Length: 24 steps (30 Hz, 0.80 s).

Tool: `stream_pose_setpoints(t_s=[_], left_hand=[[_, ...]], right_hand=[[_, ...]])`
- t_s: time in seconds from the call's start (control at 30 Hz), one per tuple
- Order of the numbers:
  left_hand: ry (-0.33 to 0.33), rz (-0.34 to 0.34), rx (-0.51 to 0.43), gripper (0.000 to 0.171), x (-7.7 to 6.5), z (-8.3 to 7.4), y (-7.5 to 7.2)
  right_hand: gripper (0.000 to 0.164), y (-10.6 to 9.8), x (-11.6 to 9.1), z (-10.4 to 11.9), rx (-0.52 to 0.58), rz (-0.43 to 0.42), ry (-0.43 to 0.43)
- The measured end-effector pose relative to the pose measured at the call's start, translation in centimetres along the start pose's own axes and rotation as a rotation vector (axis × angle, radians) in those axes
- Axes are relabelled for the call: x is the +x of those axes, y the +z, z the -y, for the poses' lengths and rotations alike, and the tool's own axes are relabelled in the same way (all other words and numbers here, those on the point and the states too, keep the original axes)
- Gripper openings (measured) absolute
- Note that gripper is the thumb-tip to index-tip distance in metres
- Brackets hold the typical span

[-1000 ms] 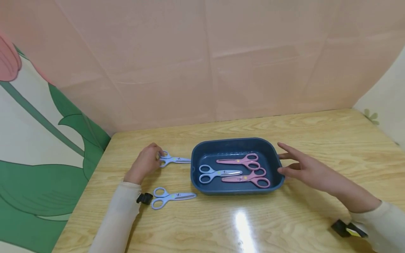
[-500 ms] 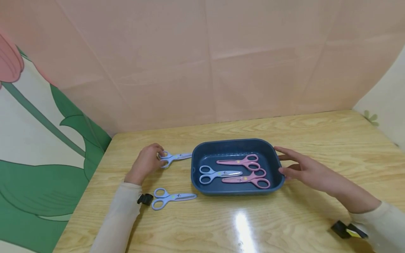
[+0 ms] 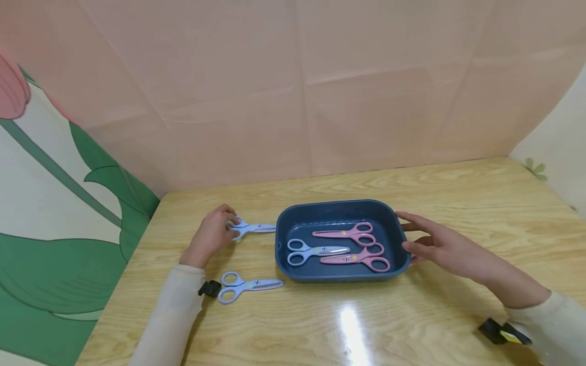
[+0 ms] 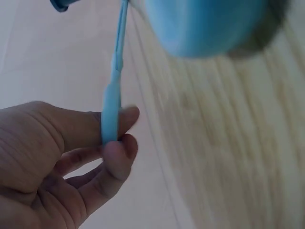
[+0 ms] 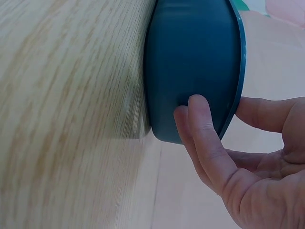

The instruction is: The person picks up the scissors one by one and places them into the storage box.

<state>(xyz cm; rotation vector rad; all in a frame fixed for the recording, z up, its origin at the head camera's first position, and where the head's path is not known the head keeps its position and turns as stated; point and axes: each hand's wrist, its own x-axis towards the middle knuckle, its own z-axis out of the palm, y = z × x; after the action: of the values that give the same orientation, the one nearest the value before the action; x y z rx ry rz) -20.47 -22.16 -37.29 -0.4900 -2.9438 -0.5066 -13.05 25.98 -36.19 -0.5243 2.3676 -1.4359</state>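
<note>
Left of the navy tub (image 3: 343,278), the left hand (image 3: 211,235) pinches light-blue scissors (image 3: 255,229) by the handle end, blades toward the tub; the right hand (image 3: 441,247) touches its right end, fingers spread.

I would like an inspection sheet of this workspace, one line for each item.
Surface: wood-grain table, with glare near the front.
Job's things: scissors; navy tray holding one blue pair, a rear pink pair and a front pink pair; a loose blue pair lies left.
Clutter: nothing seen.
Grips: left hand pinches another blue pair by its handle; right hand touches the tray's right end.
Cables: nothing seen.
Surroundings: pink sheet behind, floral mural at left.
</note>
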Motion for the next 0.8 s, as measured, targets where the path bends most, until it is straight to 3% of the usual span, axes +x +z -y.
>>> stream_pose_setpoints(t_s=[0.17,0.5,0.8], left_hand=[[-0.037,0.014,-0.012,0.017,-0.1,-0.2,-0.3],[0.028,-0.040,-0.014,0.017,-0.1,-0.1,-0.5],[-0.018,-0.040,-0.003,0.018,-0.4,-0.4,-1.3]], right_hand=[[0.069,0.1,-0.1,0.1,-0.009,-0.007,-0.013],[0.068,0.2,-0.1,0.1,-0.025,-0.015,-0.011],[0.068,0.2,0.0,0.2,-0.050,-0.019,0.003]])
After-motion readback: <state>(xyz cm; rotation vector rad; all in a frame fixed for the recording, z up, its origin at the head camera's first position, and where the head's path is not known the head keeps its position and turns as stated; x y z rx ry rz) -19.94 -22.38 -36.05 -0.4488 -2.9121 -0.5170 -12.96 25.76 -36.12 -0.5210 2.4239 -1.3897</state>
